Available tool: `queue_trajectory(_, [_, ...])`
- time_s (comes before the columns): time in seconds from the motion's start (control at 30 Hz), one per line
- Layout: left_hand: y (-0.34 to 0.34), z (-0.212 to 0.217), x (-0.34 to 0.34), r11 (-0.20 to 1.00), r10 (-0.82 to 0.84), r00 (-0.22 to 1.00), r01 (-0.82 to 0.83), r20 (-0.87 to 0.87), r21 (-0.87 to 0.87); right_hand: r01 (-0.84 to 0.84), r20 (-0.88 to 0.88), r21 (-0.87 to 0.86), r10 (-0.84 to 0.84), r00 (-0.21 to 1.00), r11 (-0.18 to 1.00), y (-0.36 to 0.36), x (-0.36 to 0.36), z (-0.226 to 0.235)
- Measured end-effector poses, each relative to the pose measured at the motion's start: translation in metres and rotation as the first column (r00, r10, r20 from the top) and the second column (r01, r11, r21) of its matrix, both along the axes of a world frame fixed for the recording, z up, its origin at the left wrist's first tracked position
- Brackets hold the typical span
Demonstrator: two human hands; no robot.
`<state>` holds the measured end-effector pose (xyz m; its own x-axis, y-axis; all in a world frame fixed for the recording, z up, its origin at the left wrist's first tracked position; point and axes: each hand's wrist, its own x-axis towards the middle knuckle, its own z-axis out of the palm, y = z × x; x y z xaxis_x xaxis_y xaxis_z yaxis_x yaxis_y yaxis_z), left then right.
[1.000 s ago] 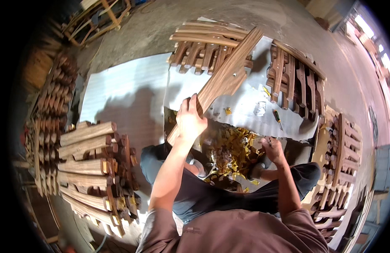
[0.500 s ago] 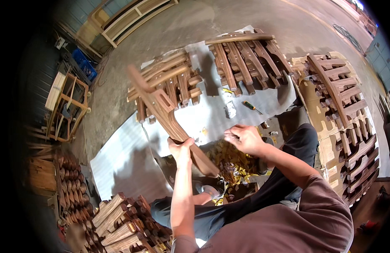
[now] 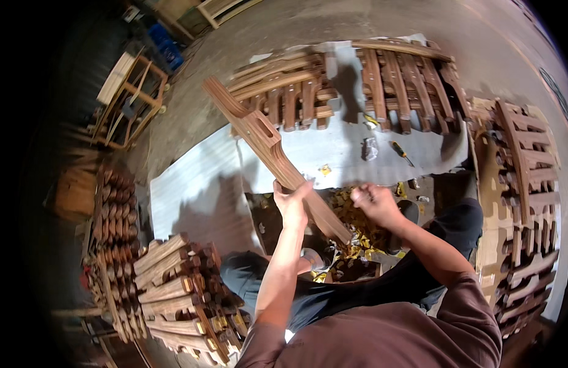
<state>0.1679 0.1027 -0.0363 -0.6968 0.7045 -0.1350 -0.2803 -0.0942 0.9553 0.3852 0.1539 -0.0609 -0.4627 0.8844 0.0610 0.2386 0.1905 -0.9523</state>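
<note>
Step, by my reading: handling one curved wooden chair part [image 3: 278, 156], checking or cleaning it over pile of yellow scraps [image 3: 351, 230]. My left hand [image 3: 291, 205] wrapped tight round part near lower end, forearm raised, part angled up-left above floor sheet [image 3: 192, 184]. My right hand [image 3: 373, 205] loosely curled beside lower end; contents unclear. Next likely needs firm hold, right hand working surface.

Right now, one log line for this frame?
left hand: grips wooden part | right hand: closed, off part | yellow scraps below
</note>
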Motion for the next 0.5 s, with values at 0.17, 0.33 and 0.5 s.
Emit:
queue_trajectory(0.17, [-0.026,0.029,-0.020,0.999,0.013,0.999,-0.012,-0.031,0.048,0.098,0.009,-0.873,-0.186,0.983,0.478,0.013,0.013,-0.063])
queue_trajectory(0.33, [-0.039,0.036,-0.015,0.989,0.135,0.968,-0.144,-0.212,-0.025,-0.034,0.045,-0.094,0.039,0.998,0.995,0.001,-0.002,-0.045])
queue_trajectory(0.5, [-0.041,0.037,-0.025,0.998,0.057,0.948,-0.067,-0.313,-0.021,-0.214,0.077,-0.038,0.217,0.973,0.976,0.000,-0.027,-0.023])
